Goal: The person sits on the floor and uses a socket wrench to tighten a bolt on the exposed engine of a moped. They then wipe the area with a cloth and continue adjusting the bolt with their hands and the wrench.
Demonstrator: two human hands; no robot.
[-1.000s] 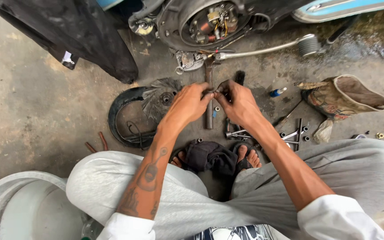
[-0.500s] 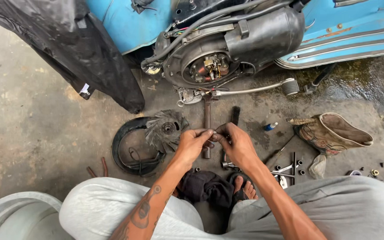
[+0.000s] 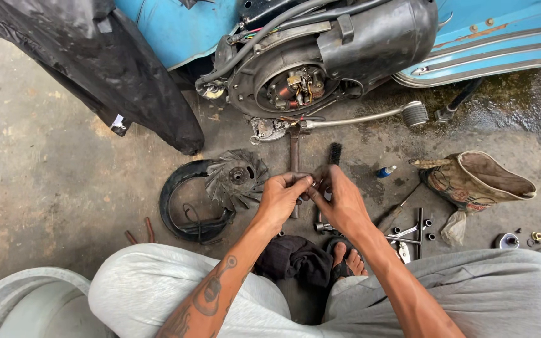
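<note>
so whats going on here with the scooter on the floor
A person crouches on the concrete floor in front of a blue scooter whose engine has its side cover off. The left hand and right hand meet over a small part pinched between the fingertips; it is too small to identify. A finned fan wheel, a worn bag and loose tools lie around them.

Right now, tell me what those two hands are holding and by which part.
The left hand and right hand pinch one small part between their fingertips. It is mostly hidden, so its kind and the place of the hold cannot be told.
</note>
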